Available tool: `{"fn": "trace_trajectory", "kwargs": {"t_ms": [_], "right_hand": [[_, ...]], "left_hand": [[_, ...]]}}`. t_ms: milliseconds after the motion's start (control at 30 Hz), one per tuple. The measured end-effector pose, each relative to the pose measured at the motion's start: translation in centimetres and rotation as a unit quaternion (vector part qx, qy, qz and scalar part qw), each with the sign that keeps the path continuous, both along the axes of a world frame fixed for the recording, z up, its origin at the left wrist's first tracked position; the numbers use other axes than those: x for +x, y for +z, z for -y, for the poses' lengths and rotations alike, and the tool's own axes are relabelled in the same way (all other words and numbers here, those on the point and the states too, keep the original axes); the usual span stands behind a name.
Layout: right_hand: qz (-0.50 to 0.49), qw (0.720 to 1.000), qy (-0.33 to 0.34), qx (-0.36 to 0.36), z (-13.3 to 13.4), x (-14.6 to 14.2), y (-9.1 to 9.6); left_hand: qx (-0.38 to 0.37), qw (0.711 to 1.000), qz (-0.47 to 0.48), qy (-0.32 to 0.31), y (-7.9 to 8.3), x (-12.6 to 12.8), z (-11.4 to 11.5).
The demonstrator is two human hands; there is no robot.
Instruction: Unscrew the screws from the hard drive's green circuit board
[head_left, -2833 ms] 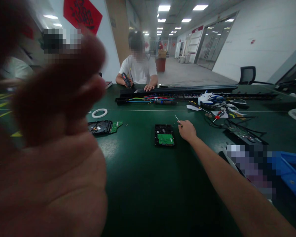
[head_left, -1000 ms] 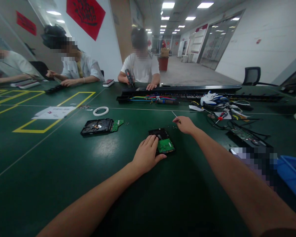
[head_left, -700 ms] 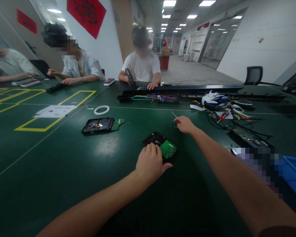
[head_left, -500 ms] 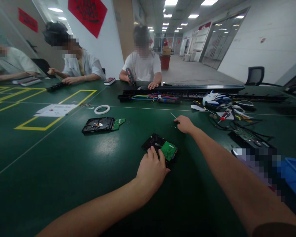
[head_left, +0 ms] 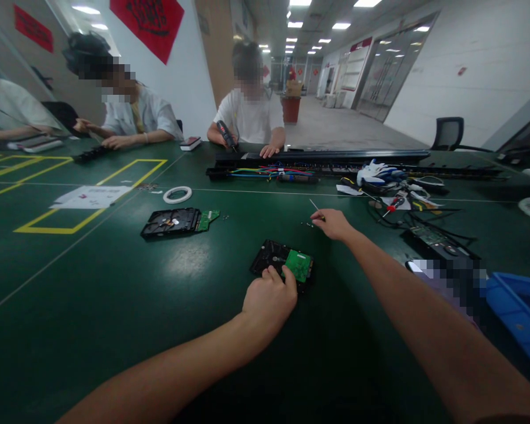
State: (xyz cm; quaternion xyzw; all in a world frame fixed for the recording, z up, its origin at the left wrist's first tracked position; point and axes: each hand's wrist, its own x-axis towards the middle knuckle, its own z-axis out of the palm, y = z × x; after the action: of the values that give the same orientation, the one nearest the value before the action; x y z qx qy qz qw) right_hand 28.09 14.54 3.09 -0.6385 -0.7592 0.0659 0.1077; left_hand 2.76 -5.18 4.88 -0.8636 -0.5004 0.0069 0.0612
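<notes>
A black hard drive (head_left: 269, 254) with a green circuit board (head_left: 299, 265) lies flat in front of me. My left hand (head_left: 271, 297) grips its near edge, fingertips on top beside the board; the thumb is hidden. Farther out to the right, my right hand (head_left: 331, 224) is closed round what looks like a thin screwdriver (head_left: 313, 204). Only its slim metal shaft shows, pointing up and left; the handle is inside the fingers. Several tiny screws (head_left: 308, 224) lie on the table just left of that hand.
Another hard drive (head_left: 172, 222) with its board slid out lies to the left, near a white tape ring (head_left: 177, 195). Long black housings with wires (head_left: 265, 172), gloves (head_left: 380, 172) and a blue bin (head_left: 516, 306) are around. Across the table a person (head_left: 249, 115) holds a power screwdriver (head_left: 225, 134).
The view has shifted slightly. My right hand has turned a little, its tool still in the fingers beside the small screws. My left hand stays on the hard drive.
</notes>
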Motion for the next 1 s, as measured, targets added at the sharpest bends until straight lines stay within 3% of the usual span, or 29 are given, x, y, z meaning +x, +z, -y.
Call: {"fn": "trace_trajectory", "kwargs": {"t_ms": [433,733,900,1000], "right_hand": [[0.019,0.998,-0.019,0.048,1.2,-3.4,-2.3],[-0.027,0.998,-0.049,0.042,0.3,-2.1,-2.3],[-0.058,0.992,-0.097,0.050,1.0,-0.5,-2.1],[-0.069,0.993,-0.085,0.033,1.3,-0.4,-2.1]], "left_hand": [[0.075,0.988,0.124,-0.045,-1.2,-1.3,-2.8],[0.070,0.963,0.226,-0.128,-3.7,-2.0,-5.2],[0.043,0.954,0.270,-0.122,-4.5,-2.0,-5.7],[0.036,0.954,0.272,-0.123,-4.4,-2.0,-5.6]]}}
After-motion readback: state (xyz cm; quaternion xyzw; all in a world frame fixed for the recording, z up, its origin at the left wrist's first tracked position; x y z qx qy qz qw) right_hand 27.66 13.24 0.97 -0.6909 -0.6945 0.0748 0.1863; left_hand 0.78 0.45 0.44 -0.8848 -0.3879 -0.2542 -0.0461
